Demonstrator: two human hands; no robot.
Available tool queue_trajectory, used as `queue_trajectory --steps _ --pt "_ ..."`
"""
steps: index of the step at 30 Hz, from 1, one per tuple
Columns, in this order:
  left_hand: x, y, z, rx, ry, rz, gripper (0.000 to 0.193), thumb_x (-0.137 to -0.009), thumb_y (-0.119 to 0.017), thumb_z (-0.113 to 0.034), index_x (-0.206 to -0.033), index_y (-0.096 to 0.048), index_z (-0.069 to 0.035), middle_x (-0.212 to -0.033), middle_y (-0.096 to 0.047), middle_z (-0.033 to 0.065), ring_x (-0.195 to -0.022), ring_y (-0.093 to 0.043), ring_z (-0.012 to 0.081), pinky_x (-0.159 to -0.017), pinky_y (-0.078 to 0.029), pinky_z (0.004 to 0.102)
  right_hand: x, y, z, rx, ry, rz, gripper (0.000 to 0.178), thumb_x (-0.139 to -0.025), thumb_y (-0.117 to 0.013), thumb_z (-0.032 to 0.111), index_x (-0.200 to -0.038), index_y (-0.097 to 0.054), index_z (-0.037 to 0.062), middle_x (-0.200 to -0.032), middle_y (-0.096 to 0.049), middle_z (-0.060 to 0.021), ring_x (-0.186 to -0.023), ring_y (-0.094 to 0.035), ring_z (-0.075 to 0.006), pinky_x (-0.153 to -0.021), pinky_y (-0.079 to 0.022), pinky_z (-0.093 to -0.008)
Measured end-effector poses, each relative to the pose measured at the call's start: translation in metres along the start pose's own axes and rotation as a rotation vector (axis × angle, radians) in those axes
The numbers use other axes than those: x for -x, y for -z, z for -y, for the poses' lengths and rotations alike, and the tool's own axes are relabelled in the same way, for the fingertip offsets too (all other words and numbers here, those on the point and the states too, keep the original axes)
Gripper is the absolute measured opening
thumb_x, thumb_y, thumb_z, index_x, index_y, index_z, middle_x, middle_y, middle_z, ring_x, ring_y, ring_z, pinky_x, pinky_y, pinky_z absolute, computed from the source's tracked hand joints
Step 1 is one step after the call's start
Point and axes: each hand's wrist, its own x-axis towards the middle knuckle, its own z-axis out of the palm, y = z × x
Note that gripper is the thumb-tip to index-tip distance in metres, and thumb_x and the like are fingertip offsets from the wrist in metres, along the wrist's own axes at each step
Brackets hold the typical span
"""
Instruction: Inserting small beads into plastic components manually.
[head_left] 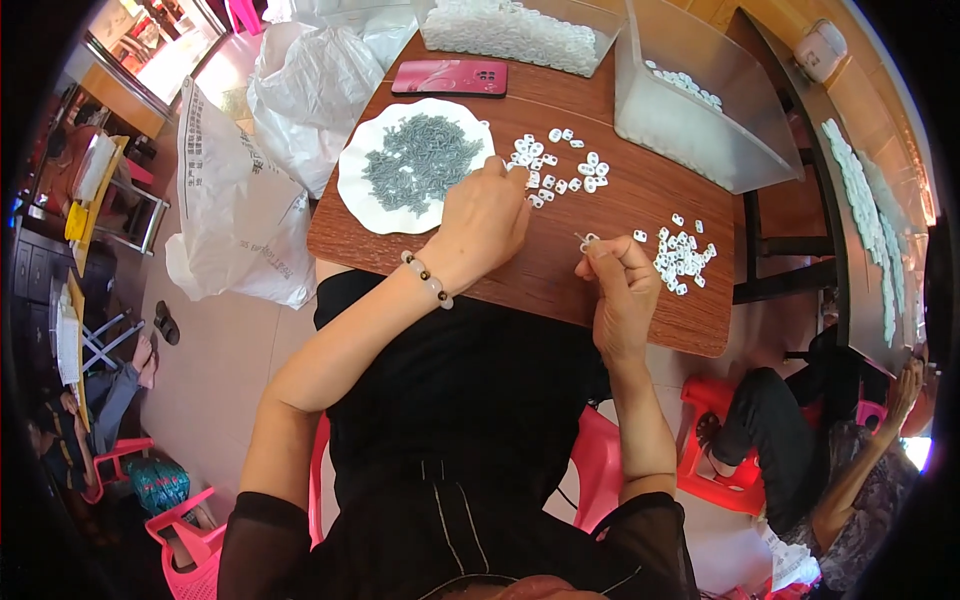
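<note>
R grip pinches a small white pc at its tips, so squeeze lightly; L grip is just by loose pcs to its R, can't tell if pinching any.

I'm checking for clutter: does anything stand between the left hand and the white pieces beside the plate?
Nothing visible: the left hand is at the edge of the white pieces, with the plate to their left.
</note>
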Motion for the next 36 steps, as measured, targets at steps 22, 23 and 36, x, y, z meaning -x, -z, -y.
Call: queue_trajectory --steps 22,23,36 --pt "0.003 0.005 -0.001 0.029 0.011 0.146 0.027 -0.076 -0.072 -0.023 -0.095 -0.066 -0.005 -0.084 -0.063 0.0134 -0.077 -0.062 0.0328 -0.066 -0.049 0.0409 -0.003 0.0 -0.008 0.011 -0.015 0.029 0.011 -0.09 -0.062 0.012 -0.087 -0.062 0.0014 -0.074 -0.064 -0.0037 -0.067 -0.056 -0.0047 -0.064 -0.043 -0.0183" --pt "0.001 0.004 -0.003 -0.015 0.026 0.155 0.025 -0.077 -0.071 -0.023 -0.093 -0.066 -0.004 -0.083 -0.063 0.0134 -0.077 -0.062 0.033 -0.065 -0.049 0.0413 -0.003 -0.001 -0.008 0.013 -0.019 0.028 0.011 -0.09 -0.062 0.012 -0.087 -0.062 0.0014 -0.074 -0.064 -0.0037 -0.067 -0.056 -0.0047 -0.065 -0.043 -0.0183" --pt "0.006 0.019 -0.005 0.621 0.277 0.162 0.02 -0.084 -0.066 -0.015 -0.094 -0.068 0.002 -0.083 -0.067 0.0156 -0.071 -0.064 0.019 -0.061 -0.051 0.0303 -0.002 0.001 -0.008 0.026 -0.02 0.034 0.011 -0.091 -0.061 0.012 -0.087 -0.061 0.0017 -0.075 -0.064 -0.0035 -0.068 -0.056 -0.0046 -0.065 -0.042 -0.018"
